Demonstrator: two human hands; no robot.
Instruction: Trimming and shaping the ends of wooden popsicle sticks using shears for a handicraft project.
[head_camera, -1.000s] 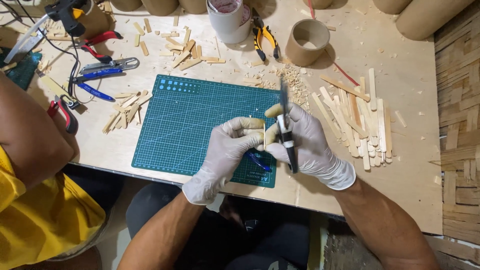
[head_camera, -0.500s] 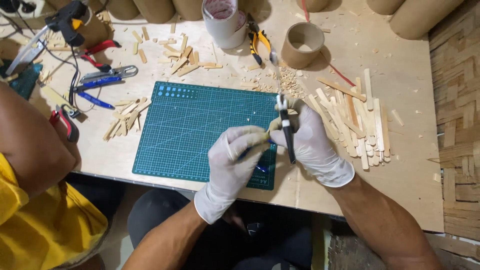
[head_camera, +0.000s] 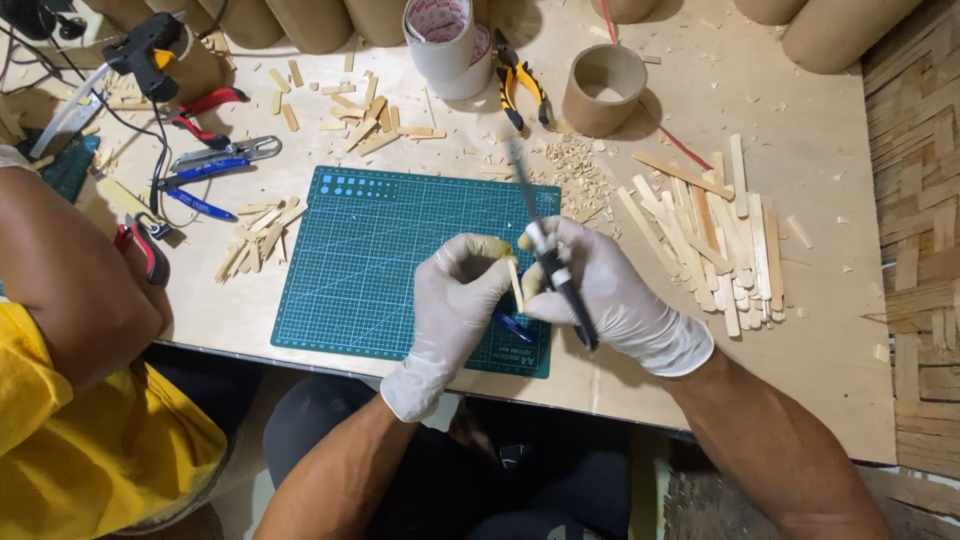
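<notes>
A short wooden stick (head_camera: 514, 283) is pinched upright between the fingertips of the gloved left hand (head_camera: 455, 300), just above the lower right corner of the green cutting mat (head_camera: 380, 260). A black-handled craft knife (head_camera: 553, 268) is clamped in the gloved right hand (head_camera: 610, 295), its blade blurred and slanting toward the upper middle of the frame; the two hands are held close together, almost touching around the stick.

The work in hand is judged to be whittling of the stick. It would be done well if the blade were drawn away from the left fingertips, thin shavings were taken in light strokes, and the stick were gripped low so that its worked end stays free above the mat.

A heap of longer wooden sticks (head_camera: 715, 235) lies to the right on the desk (head_camera: 830, 330), with shavings (head_camera: 575, 170) above the mat. A cardboard tube ring (head_camera: 603, 88) and yellow-handled pliers (head_camera: 520, 85) are seen at the upper middle. Another person's arm (head_camera: 70, 270) rests at the left edge.
</notes>
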